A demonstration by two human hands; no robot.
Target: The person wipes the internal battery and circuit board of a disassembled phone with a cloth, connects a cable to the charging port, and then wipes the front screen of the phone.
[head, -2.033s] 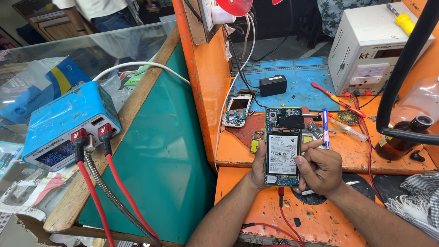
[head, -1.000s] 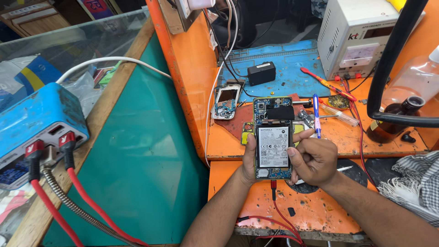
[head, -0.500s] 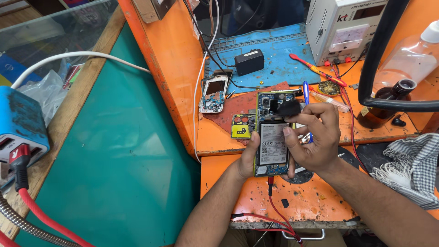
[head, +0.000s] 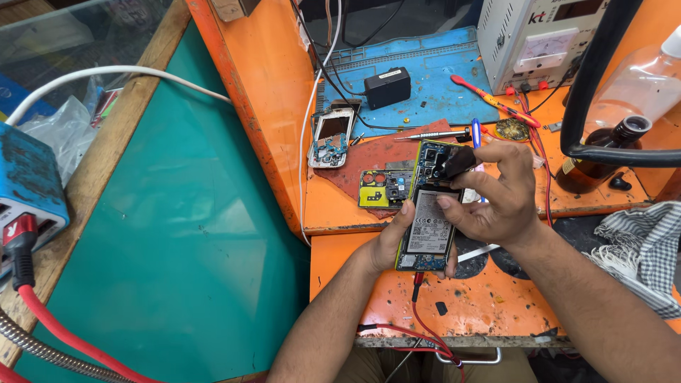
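Observation:
An opened phone (head: pixel 428 213) with its battery and circuit board exposed lies over the orange bench, a red cable plugged into its lower end. My left hand (head: pixel 394 240) grips it from the left side and underneath. My right hand (head: pixel 496 195) hovers over the phone's upper end and pinches a small black part (head: pixel 457 162) between thumb and forefinger, just above the board; its thumb tip rests on the battery.
A yellow-green circuit module (head: pixel 384 189) and a stripped small phone (head: pixel 332 136) lie left of the phone. Behind are a blue mat (head: pixel 433 78), black adapter (head: pixel 387 87), red screwdriver (head: pixel 493 101), white power supply (head: pixel 539 35), brown bottle (head: pixel 603 152). A checked cloth (head: pixel 638 248) lies right.
My right hand has risen from the phone's side to its upper end and now pinches the black part. The view has shifted right, so the blue box has slid to the left edge.

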